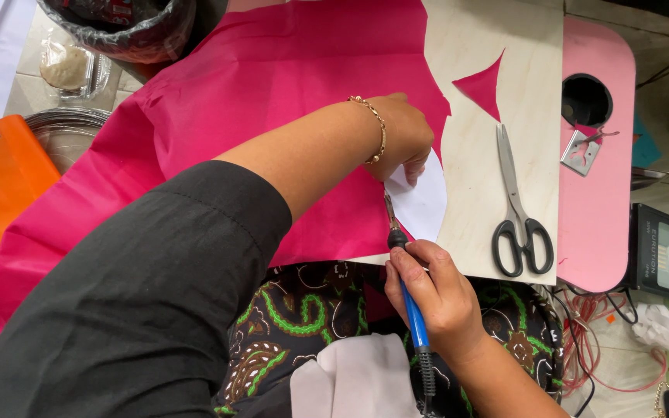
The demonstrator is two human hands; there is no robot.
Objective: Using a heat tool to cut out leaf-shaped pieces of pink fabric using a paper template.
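- the left hand [400, 135] covers the top of the white paper template [421, 203].
- the blue-handled tool [412, 310] runs off the bottom edge; its tip is too small to tell.
- the bin [129, 35] is cut off at the top edge.

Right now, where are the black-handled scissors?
The black-handled steel scissors lie on the pale wooden board, right of the white paper template, below a pink fabric triangle.
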